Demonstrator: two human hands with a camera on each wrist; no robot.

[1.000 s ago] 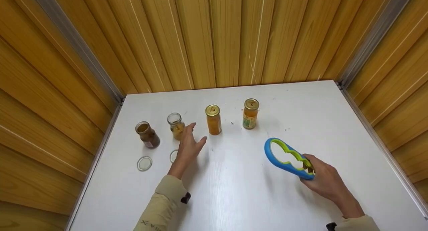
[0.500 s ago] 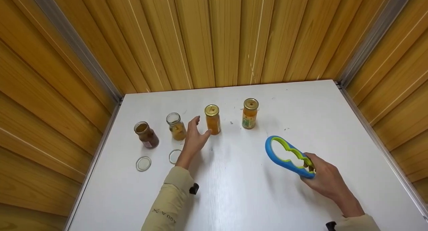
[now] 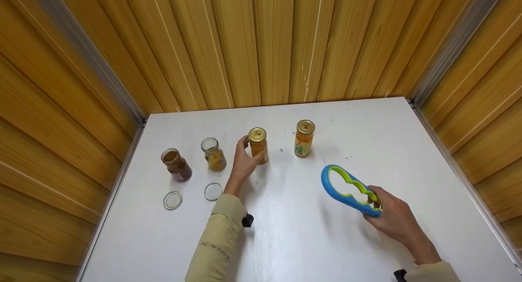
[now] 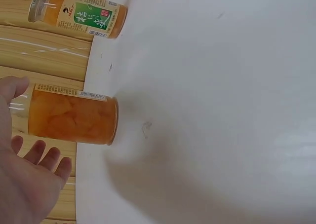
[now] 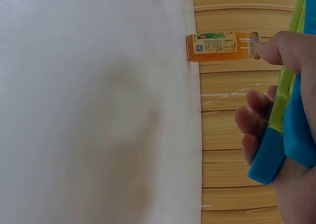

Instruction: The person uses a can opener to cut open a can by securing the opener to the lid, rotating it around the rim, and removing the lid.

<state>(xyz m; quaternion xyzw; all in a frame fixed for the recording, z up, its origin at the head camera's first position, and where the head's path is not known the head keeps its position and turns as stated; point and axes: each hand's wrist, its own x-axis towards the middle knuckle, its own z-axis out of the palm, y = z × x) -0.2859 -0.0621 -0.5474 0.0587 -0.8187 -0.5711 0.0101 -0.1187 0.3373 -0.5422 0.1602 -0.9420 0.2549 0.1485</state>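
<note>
In the head view my left hand (image 3: 244,164) reaches around a capped jar of orange fruit (image 3: 258,148), its thumb across the front and its fingers at the left side. The left wrist view has the fingers spread beside this upright jar (image 4: 74,115), with a visible gap below the glass. My right hand (image 3: 393,216) grips the narrow end of a blue and green multi-ring jar opener (image 3: 346,200), raised over the table at the right. Beyond the opener, a second capped jar (image 3: 302,146) with a green label stands upright.
To the left stand two lidless jars, one with dark brown contents (image 3: 178,167) and one with a little yellowish content (image 3: 215,159). A loose lid (image 3: 173,200) and another lid (image 3: 213,191) lie before them. Wood-patterned walls (image 3: 244,49) enclose the white table (image 3: 293,241).
My left hand has moved right, away from the lidless yellowish jar, to the capped jar of orange fruit. The right hand still holds the jar opener in nearly the same spot.
</note>
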